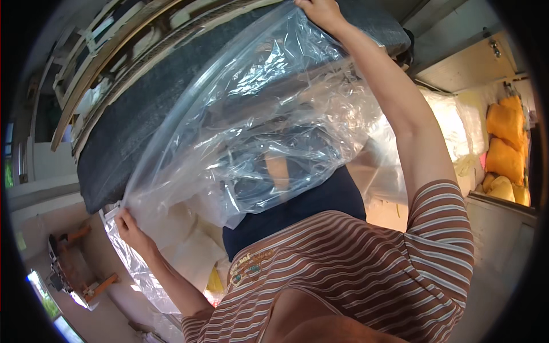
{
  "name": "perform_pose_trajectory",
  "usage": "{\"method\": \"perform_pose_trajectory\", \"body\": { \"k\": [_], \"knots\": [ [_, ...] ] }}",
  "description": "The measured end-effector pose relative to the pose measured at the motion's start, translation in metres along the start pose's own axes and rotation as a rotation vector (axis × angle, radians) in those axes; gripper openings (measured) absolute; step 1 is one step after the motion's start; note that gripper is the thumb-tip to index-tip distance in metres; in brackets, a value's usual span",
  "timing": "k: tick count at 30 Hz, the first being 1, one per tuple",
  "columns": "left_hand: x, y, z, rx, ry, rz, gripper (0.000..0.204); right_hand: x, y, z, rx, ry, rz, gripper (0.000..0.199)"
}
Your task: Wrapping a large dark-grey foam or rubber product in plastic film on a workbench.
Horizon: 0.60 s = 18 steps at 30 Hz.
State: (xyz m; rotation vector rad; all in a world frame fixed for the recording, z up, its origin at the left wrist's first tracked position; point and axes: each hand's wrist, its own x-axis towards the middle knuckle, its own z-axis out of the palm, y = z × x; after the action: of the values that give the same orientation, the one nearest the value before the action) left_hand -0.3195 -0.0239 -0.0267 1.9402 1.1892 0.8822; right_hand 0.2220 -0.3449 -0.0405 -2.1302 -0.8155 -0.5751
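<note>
A large clear plastic bag (pixel 251 120) is stretched out in front of me over a long dark grey cushion (pixel 143 108). My left hand (pixel 130 227) pinches the bag's lower left edge, near the cushion's end. My right hand (pixel 320 11) grips the bag's upper edge at the top of the view, arm raised. The bag is crumpled and hangs loosely in the middle, above my striped shirt (pixel 343 268) and dark trousers (pixel 309 206).
A wooden frame (pixel 97 51) lies behind the cushion at upper left. White plastic bundles (pixel 452 126) and yellow-orange sacks (pixel 506 143) sit at right by a wooden shelf (pixel 469 63). A small machine on a wooden stand (pixel 68 268) stands at lower left.
</note>
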Motion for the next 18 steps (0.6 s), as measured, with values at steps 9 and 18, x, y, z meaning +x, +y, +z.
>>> {"method": "perform_pose_trajectory", "body": {
  "k": [9, 18],
  "knots": [
    [0.153, 0.042, 0.069, -0.047, 0.281, 0.383, 0.026, 0.041, 0.036, 0.006, 0.039, 0.394, 0.126, 0.017],
    [0.243, 0.016, 0.136, -0.174, 0.089, 0.278, 0.026, 0.037, 0.028, 0.044, 0.013, 0.321, 0.173, 0.021]
  ]
}}
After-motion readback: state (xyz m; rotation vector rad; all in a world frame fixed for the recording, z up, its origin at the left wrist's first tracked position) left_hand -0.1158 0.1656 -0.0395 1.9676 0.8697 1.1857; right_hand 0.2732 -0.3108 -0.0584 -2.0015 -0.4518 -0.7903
